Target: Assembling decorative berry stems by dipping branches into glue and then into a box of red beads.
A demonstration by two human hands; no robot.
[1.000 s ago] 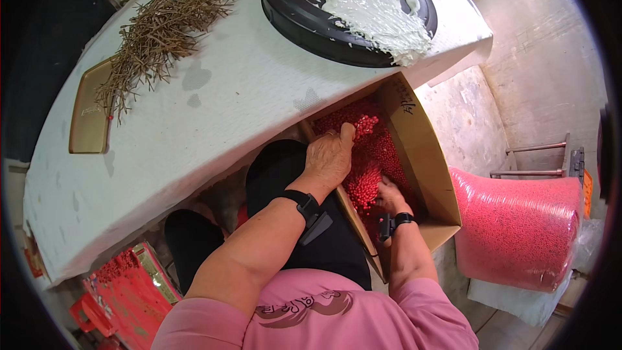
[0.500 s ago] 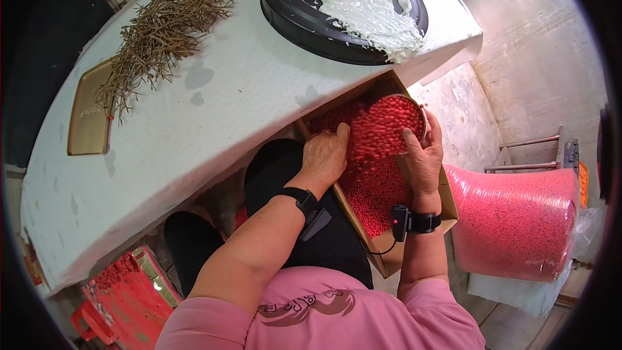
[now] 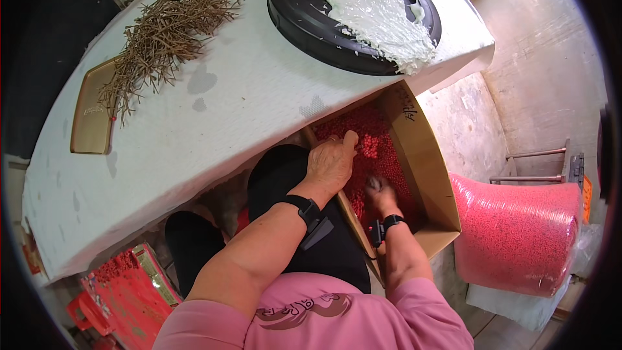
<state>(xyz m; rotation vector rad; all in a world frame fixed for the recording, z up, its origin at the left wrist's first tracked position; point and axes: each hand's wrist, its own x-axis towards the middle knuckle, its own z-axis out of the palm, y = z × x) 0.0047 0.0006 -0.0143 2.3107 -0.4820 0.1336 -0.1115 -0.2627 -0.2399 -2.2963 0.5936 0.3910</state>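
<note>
1. White-covered table (image 3: 214,113) bears brown twigs (image 3: 172,29) and a black lid (image 3: 295,29), its far rim cut off; pale wall (image 3: 551,52) at right.
2. Red beads (image 3: 396,162) fill the bottom of a cardboard box (image 3: 424,155) by the table.
3. Left hand (image 3: 329,163) at box's side, right hand (image 3: 382,196) blurred within — whether either grips anything, I cannot tell.

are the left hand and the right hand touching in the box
Apart: the head view shows red beads between the left hand and the blurred right hand.
</note>
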